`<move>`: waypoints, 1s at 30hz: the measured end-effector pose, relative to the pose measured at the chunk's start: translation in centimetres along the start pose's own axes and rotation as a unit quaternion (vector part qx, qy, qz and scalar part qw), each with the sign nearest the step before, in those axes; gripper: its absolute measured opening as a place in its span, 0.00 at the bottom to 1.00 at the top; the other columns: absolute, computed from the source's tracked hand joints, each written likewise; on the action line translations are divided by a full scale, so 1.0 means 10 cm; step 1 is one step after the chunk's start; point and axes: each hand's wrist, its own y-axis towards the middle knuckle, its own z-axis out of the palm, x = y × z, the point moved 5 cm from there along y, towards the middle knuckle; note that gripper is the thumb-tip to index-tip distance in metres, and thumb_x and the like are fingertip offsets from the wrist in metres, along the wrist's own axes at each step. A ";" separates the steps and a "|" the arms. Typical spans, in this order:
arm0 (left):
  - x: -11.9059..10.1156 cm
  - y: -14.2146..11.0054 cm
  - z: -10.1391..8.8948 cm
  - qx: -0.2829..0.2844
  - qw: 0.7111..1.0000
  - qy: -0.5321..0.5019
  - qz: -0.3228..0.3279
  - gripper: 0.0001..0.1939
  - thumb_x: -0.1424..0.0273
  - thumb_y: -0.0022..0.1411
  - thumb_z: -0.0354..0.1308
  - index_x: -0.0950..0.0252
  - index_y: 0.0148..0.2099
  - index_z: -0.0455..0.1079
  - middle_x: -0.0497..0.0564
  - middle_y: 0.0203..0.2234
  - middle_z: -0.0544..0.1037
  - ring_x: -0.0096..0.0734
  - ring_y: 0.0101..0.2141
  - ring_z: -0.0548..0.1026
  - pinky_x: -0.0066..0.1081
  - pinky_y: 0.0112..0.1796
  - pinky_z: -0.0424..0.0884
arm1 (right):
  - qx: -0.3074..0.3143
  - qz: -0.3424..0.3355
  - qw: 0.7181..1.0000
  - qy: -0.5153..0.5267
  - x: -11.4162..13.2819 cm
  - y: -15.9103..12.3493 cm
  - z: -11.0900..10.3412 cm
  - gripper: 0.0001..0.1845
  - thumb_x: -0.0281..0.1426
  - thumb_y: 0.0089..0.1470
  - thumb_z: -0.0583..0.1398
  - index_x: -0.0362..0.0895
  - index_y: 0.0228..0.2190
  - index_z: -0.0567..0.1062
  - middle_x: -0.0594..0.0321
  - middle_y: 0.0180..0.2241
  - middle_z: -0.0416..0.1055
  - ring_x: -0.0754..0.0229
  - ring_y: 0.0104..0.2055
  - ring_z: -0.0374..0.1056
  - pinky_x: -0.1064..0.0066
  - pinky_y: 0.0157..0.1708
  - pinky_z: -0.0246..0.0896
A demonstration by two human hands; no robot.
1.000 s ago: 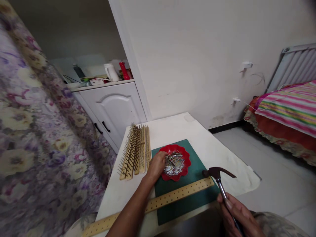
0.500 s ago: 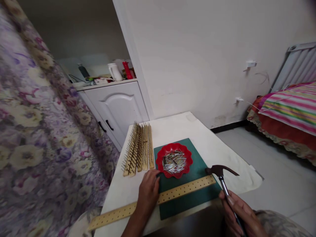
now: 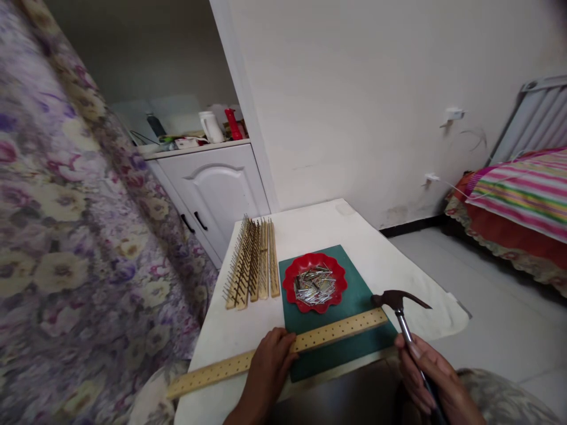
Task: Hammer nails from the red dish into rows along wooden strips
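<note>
Right fingers point(image 3: 411, 381) grip the hammer point(image 3: 394, 299); left fingers point(image 3: 281, 339) cross the holed strip point(image 3: 336, 332) — grip unclear. Pressing its overhanging left end could tip it

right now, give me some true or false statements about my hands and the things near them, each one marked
1. The red, scalloped bowl sits on the flat, dark green mat. True.
2. The bowl is empty. False: it contains loose, silvery metal nails.
3. The right hand grips a shiny-shafted, dark-headed claw hammer. True.
4. The left hand lies over the long, dotted, yellowish wooden strip. True.
5. The whole strip lies on the mat. False: its left part extends beyond it.
</note>
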 end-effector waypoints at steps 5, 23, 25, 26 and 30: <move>-0.11 0.05 -0.05 0.063 0.997 0.042 -0.015 0.15 0.63 0.66 0.44 0.59 0.45 0.71 0.53 0.36 0.72 0.34 0.37 0.70 0.31 0.37 0.68 | -0.003 -0.008 1.000 -0.014 0.04 -0.01 0.00 0.12 0.42 0.54 0.59 0.46 0.36 0.70 0.74 0.16 0.63 0.78 0.09 0.41 0.83 0.07 0.49; 0.02 0.28 -0.08 0.104 0.984 0.140 -0.021 0.13 0.66 0.68 0.41 0.61 0.36 0.65 0.46 0.30 0.74 0.27 0.30 0.72 0.25 0.30 0.61 | 0.013 -0.015 1.000 0.003 0.04 -0.03 -0.01 0.10 0.39 0.57 0.56 0.46 0.37 0.70 0.74 0.17 0.62 0.78 0.10 0.40 0.85 0.08 0.51; 0.05 0.28 -0.09 0.100 0.982 0.156 -0.031 0.13 0.66 0.68 0.41 0.62 0.36 0.65 0.47 0.32 0.72 0.26 0.30 0.71 0.24 0.29 0.61 | 0.015 -0.015 1.000 0.003 0.04 -0.04 -0.02 0.11 0.40 0.57 0.57 0.46 0.37 0.70 0.74 0.17 0.61 0.78 0.10 0.39 0.86 0.08 0.51; 0.06 0.28 -0.09 0.097 0.980 0.168 -0.035 0.13 0.66 0.68 0.41 0.62 0.36 0.65 0.47 0.33 0.72 0.26 0.30 0.71 0.24 0.29 0.60 | 0.014 -0.014 1.000 0.002 0.04 -0.04 -0.02 0.11 0.40 0.56 0.57 0.46 0.37 0.70 0.74 0.17 0.61 0.78 0.10 0.39 0.86 0.07 0.51; 0.06 0.29 -0.09 0.090 0.975 0.200 -0.024 0.13 0.66 0.67 0.43 0.62 0.35 0.66 0.48 0.33 0.71 0.29 0.34 0.70 0.26 0.31 0.62 | 0.009 -0.012 1.000 0.001 0.04 -0.04 -0.03 0.11 0.40 0.56 0.57 0.46 0.37 0.70 0.74 0.17 0.61 0.78 0.09 0.40 0.85 0.07 0.51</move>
